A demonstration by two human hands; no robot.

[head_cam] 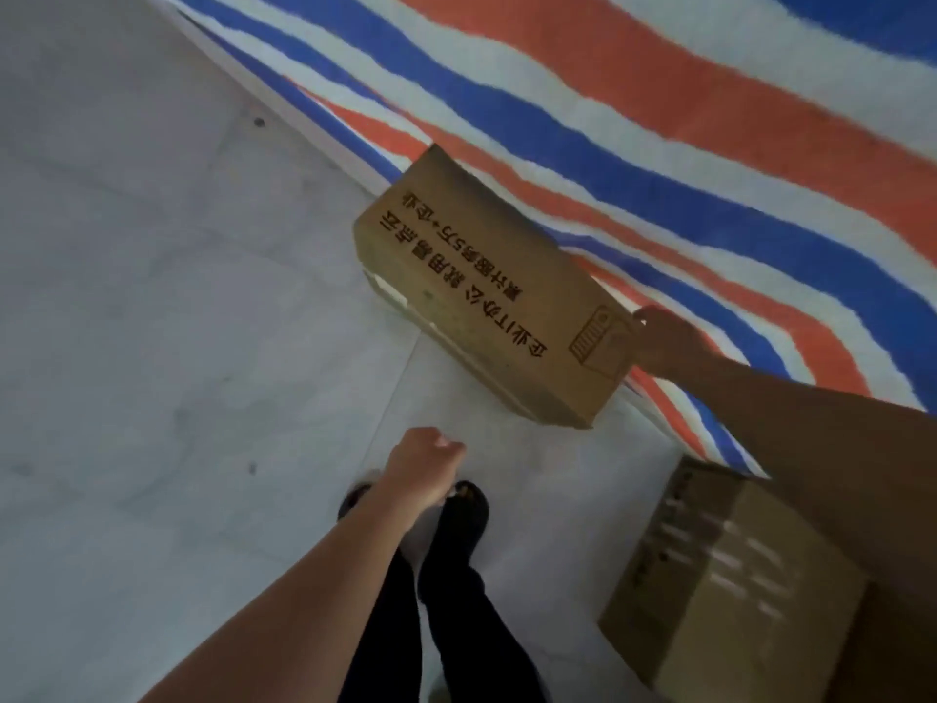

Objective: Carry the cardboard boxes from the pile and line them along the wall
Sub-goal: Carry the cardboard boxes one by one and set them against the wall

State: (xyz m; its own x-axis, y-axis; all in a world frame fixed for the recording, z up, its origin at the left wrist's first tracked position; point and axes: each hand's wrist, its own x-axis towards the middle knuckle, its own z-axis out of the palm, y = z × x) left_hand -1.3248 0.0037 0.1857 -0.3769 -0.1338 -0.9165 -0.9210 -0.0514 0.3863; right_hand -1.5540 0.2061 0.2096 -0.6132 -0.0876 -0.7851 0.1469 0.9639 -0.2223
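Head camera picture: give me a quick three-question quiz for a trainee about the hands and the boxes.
1. True or false: the left hand holds the printed box.
2. What do the fingers of the right hand grip? A the end of the printed box; B a shoe; C a bottle.
3. Which colours stripe the sheet behind the printed box?

Key: 1 false, it holds nothing; 2 A; 3 red, blue and white.

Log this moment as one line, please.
right hand: holds end of printed box | printed box: by striped tarp | left hand: free, loosely curled | second box: by tarp, untouched
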